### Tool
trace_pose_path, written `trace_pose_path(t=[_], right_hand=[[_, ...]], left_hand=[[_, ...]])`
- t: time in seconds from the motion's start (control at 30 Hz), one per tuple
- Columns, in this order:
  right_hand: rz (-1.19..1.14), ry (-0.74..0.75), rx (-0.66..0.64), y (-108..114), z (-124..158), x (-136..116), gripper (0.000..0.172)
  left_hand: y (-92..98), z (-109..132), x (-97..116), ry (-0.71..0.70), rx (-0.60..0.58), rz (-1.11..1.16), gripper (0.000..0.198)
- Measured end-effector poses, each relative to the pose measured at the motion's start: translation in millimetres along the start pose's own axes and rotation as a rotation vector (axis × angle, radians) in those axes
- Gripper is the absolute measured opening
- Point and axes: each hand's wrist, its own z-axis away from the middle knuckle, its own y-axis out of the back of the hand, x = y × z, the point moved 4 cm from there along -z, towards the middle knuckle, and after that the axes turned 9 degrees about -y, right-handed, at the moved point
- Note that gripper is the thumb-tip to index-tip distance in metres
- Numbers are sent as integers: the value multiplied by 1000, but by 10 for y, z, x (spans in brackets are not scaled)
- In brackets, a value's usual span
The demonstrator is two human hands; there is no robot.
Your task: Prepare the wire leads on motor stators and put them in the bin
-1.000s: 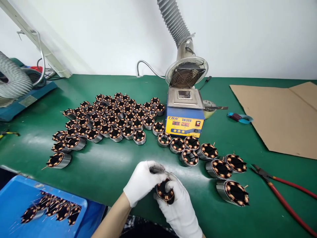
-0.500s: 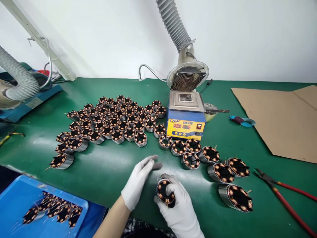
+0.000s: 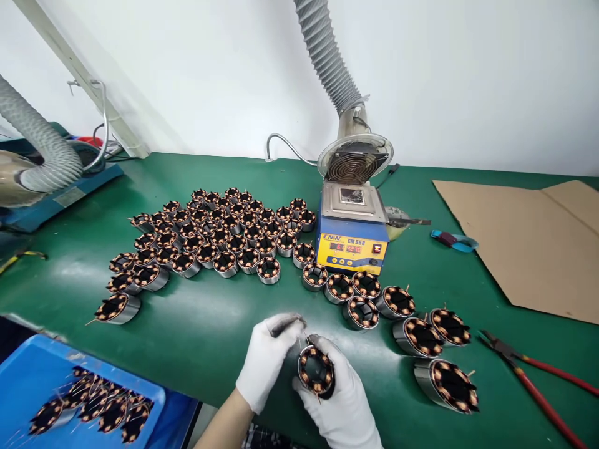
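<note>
My gloved right hand (image 3: 349, 399) is wrapped around a motor stator (image 3: 304, 373), a metal ring with copper coils and black insulation. Its open face is turned up toward me. Thin lead wires (image 3: 304, 340) rise from its upper left edge. My gloved left hand (image 3: 264, 358) has thumb and fingers pinched together at those wires. The left glove's fingertips are stained dark. Beyond my hands, more stators (image 3: 362, 312) stand on the green table (image 3: 201, 324), and several have short wire ends sticking out.
A blue and yellow solder pot (image 3: 352, 249) stands under a fume hose (image 3: 325, 56). Many stators (image 3: 226, 264) crowd the table left of it. Red-handled cutters (image 3: 517, 362) and cardboard (image 3: 524, 243) lie right. A blue bin (image 3: 28, 368) at lower left holds wired stators.
My left hand has gone from outstretched fingers to a pinch at the stator's wires. The right thumb has come out of the stator's opening. The view has tilted slightly upward.
</note>
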Motion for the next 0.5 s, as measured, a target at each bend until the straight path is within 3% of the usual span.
trace_pose_path(t=[0.1, 0.2, 0.33, 0.4, 0.5], right_hand=[[88, 21, 4, 4, 17, 7, 56], [129, 1, 29, -3, 31, 25, 63], [164, -10, 137, -77, 99, 72, 70], [124, -138, 160, -106, 131, 126, 63], [-106, -537, 33, -54, 82, 234, 55]], left_hand=[[188, 34, -29, -55, 36, -83, 28], [392, 151, -86, -174, 20, -332, 27], [522, 351, -41, -662, 14, -761, 18], [519, 429, 2, -941, -5, -915, 18], [514, 465, -22, -1257, -126, -1094, 16]])
